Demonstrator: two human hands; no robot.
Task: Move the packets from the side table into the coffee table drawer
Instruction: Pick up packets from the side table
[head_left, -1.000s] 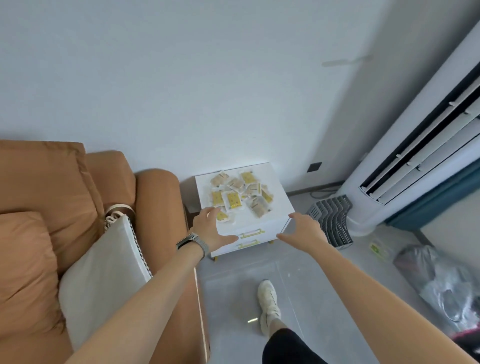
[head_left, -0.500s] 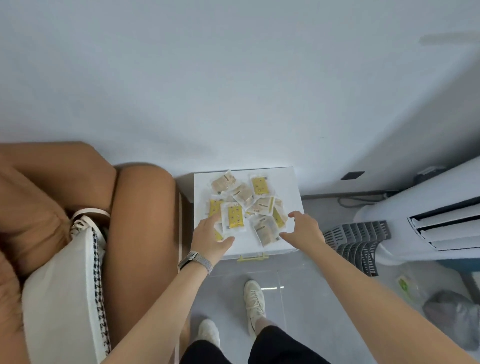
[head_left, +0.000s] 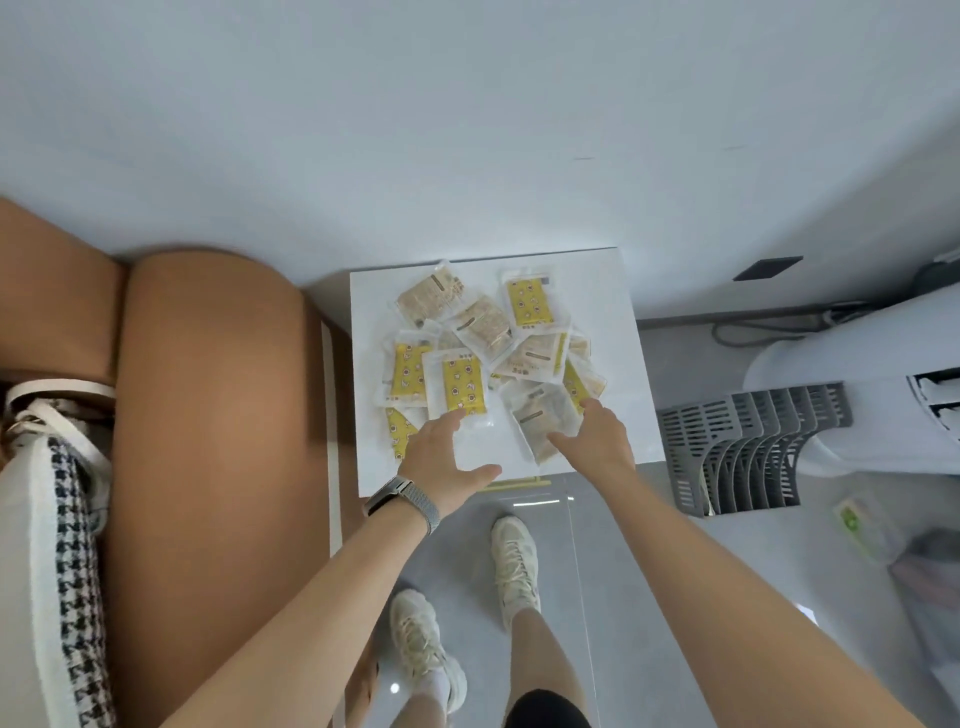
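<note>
You have closed in on the side table (head_left: 597, 291): a second ago it stood ahead of you across the floor, and now you look almost straight down on its white top, with the sofa arm (head_left: 218, 415) to your left and your shoes on the tiles just short of it. That puts you in reach of the packets (head_left: 483, 358), which lie in a loose overlapping heap on the tabletop, yellow ones and pale ones mixed; none has left it yet, and the coffee table drawer is nowhere in this view.

Your hands have come forward with you. Your left hand (head_left: 441, 457), watch on its wrist, is spread wide with its fingertips at the near edge of a yellow packet (head_left: 460, 384). Your right hand (head_left: 597, 441) is also spread and empty, fingers resting on a pale packet (head_left: 543, 415) at the front. Neither grips anything, so I judge the gathering is only about to begin.
</note>
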